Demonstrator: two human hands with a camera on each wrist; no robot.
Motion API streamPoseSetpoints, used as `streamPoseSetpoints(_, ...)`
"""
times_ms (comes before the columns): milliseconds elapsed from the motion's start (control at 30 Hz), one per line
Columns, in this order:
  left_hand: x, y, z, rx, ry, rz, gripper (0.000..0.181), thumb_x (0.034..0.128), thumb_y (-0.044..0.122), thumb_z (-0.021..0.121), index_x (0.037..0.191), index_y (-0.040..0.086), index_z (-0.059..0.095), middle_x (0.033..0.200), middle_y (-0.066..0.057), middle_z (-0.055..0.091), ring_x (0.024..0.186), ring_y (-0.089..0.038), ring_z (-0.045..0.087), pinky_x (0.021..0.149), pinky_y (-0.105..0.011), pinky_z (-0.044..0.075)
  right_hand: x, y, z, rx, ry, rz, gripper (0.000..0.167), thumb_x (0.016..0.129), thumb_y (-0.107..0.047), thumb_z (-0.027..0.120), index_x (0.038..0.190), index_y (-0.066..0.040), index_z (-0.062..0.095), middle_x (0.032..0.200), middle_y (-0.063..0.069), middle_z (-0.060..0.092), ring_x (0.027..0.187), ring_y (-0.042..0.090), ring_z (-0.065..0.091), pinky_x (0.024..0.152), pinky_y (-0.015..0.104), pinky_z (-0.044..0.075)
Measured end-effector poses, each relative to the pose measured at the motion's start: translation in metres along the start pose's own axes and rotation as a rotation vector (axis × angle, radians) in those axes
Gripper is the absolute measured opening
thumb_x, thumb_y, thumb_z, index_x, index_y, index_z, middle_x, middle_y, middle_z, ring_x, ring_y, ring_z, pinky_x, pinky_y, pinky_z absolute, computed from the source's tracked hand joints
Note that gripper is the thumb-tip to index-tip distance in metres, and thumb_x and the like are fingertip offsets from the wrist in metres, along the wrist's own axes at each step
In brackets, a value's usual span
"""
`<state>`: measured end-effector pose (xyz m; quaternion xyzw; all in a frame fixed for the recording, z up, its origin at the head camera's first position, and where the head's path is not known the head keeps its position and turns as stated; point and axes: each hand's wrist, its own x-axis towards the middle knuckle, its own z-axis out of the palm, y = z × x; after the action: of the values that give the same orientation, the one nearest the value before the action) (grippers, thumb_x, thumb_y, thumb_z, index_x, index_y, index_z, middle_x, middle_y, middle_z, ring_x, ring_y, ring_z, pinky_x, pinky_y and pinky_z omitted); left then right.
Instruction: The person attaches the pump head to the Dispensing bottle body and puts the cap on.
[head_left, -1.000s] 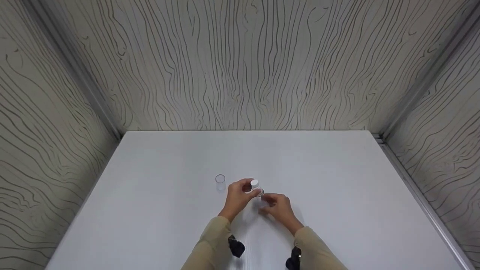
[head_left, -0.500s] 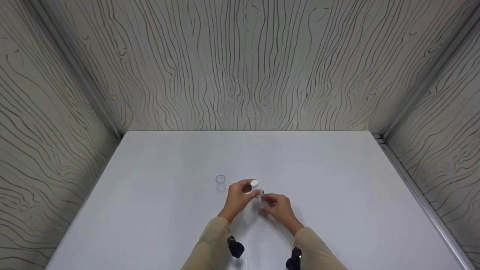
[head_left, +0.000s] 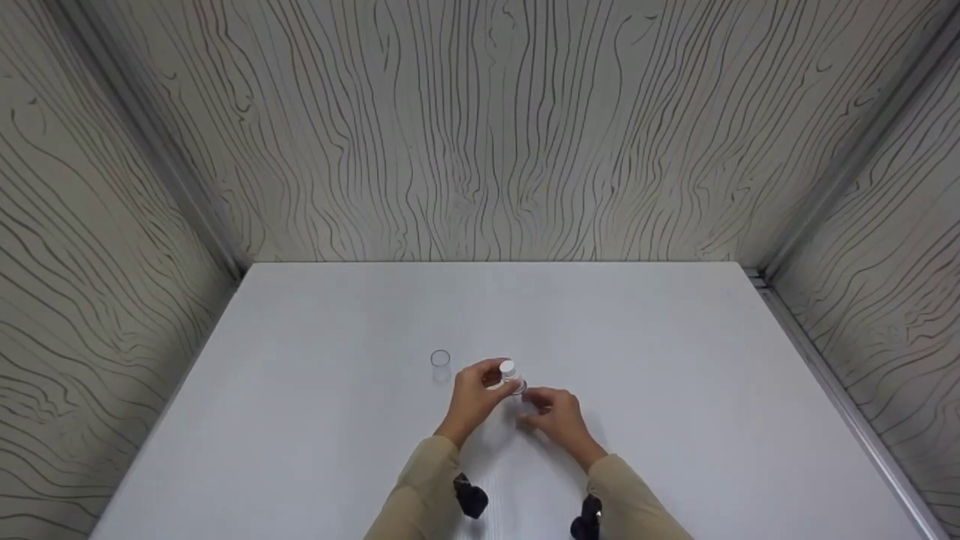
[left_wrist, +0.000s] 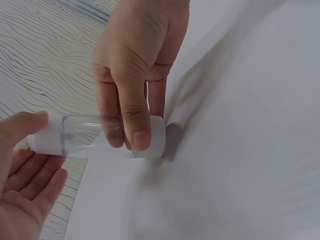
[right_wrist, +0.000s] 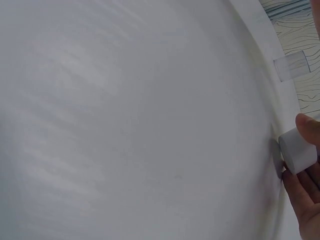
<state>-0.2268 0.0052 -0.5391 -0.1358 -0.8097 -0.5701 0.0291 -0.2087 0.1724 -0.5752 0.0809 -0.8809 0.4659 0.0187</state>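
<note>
Bottle (left_wrist: 85,139) pinched by left hand (head_left: 474,393) and right hand (head_left: 558,417) shows its white base (left_wrist: 158,135) in wrist views alone.

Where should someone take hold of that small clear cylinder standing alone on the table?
I'd pinch the clear cylinder by opposite sides of its wall, probably coming from above: it stands upright on the white table, nothing touching its straight sides.

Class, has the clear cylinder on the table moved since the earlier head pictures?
No: the clear cylinder keeps the same place on the white table, judged against its back edge.
</note>
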Motion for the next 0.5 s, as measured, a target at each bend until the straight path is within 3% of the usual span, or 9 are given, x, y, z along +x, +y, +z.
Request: streamPoseSetpoints(500,-0.0025,-0.0029,-0.0044,-0.056,-0.019,-0.018,0.039,0.0836,0.017,0.074,0.117,-0.002,0.064,0.114,-0.018,0.069,0.106,-0.030,0.068,0.095,-0.033,0.057,0.0000,0.0001,0.0001,-0.018,-0.015,0.030,0.038,0.073,-0.005,0.080,0.108,0.003,0.070,0.107,0.021,0.072,0.101,0.034,0.069,0.083,0.039,0.060)
